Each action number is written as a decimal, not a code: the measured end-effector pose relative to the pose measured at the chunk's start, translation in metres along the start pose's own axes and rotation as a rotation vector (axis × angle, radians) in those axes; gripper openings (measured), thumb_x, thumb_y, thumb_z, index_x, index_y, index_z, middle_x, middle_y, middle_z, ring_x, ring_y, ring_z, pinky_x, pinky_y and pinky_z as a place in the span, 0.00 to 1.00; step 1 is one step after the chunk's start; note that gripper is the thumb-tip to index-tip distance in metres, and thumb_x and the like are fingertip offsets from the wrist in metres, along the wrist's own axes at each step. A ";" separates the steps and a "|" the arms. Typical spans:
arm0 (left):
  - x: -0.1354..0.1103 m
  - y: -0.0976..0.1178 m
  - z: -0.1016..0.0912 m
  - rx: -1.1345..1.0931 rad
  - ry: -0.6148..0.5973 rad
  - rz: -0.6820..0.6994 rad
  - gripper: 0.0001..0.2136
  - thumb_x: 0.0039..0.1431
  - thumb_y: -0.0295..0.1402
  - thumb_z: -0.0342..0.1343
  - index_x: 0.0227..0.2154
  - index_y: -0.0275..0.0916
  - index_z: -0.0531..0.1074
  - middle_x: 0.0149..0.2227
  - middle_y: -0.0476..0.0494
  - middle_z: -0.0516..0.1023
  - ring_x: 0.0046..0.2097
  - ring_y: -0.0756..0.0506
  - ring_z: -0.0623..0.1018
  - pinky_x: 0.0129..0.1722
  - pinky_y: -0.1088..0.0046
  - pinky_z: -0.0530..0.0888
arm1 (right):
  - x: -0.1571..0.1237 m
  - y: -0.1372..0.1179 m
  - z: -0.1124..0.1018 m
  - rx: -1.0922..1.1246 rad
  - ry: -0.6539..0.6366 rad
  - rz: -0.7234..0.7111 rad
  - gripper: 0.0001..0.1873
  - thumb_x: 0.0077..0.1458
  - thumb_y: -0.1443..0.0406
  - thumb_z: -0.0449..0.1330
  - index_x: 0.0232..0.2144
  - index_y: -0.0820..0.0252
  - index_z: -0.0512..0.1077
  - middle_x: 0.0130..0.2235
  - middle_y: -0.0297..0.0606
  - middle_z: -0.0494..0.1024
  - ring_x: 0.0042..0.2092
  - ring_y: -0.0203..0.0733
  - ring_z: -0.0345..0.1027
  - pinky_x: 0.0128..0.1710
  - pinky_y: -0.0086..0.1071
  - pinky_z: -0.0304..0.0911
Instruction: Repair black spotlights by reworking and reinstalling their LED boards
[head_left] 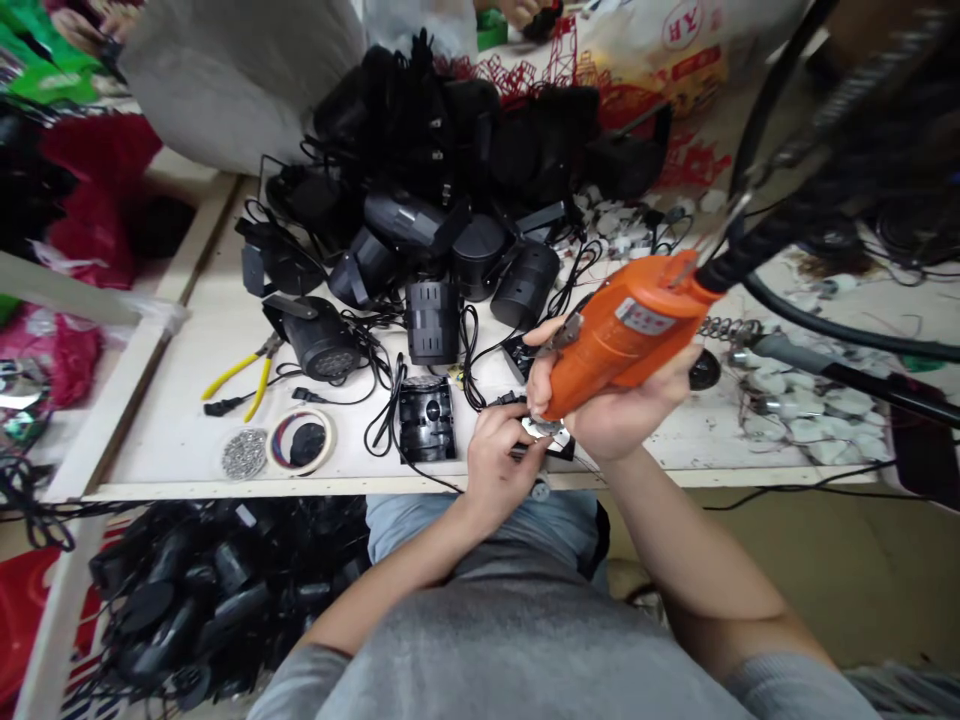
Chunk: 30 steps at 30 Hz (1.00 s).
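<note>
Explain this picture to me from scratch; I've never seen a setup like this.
There's no robot here, just a person's two bare hands. The single picture comes from a camera worn on the head, looking forward and down.

The right hand grips an orange power tool, perhaps an electric screwdriver, pointing downward. The left hand has its fingers at a small white piece by the tool's lower end.

On the worktable lie an open black shell, yellow-handled pliers, a tape roll, small metal pieces and many black housings, some with cables.
</note>
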<state>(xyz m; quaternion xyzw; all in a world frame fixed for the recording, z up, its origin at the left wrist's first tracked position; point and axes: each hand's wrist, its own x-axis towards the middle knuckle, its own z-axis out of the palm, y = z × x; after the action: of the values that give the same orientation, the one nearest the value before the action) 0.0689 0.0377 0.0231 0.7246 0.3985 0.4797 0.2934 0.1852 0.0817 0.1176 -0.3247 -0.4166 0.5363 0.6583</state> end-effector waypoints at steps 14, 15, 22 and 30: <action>-0.017 0.013 -0.002 0.396 -0.218 0.459 0.10 0.68 0.25 0.52 0.45 0.41 0.76 0.44 0.45 0.84 0.38 0.47 0.76 0.34 0.67 0.67 | 0.007 -0.005 0.010 -0.061 0.028 0.089 0.48 0.41 0.23 0.41 0.29 0.57 0.73 0.12 0.33 0.65 0.12 0.36 0.54 0.10 0.31 0.46; -0.017 0.013 -0.001 0.433 -0.224 0.452 0.09 0.68 0.25 0.52 0.44 0.40 0.76 0.44 0.45 0.84 0.36 0.47 0.74 0.33 0.67 0.66 | 0.007 -0.004 0.010 -0.059 0.025 0.100 0.49 0.40 0.22 0.41 0.29 0.57 0.73 0.12 0.33 0.65 0.11 0.36 0.53 0.10 0.31 0.45; -0.022 0.011 0.009 0.505 -0.191 0.399 0.08 0.64 0.24 0.53 0.40 0.38 0.76 0.43 0.42 0.84 0.32 0.45 0.68 0.30 0.67 0.65 | 0.009 -0.002 0.013 -0.066 0.011 0.114 0.50 0.39 0.21 0.41 0.26 0.58 0.73 0.14 0.33 0.66 0.11 0.33 0.52 0.08 0.29 0.45; -0.030 0.002 0.016 0.436 -0.229 0.323 0.13 0.63 0.25 0.50 0.45 0.37 0.76 0.42 0.39 0.83 0.32 0.44 0.69 0.32 0.64 0.66 | 0.007 0.003 0.008 -0.069 -0.021 0.097 0.48 0.43 0.23 0.40 0.28 0.57 0.73 0.14 0.34 0.66 0.14 0.36 0.57 0.10 0.29 0.47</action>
<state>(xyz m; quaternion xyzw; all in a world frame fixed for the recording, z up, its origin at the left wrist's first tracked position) 0.0778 0.0103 0.0045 0.8740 0.3360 0.3382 0.0938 0.1771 0.0888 0.1204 -0.3613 -0.4255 0.5566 0.6153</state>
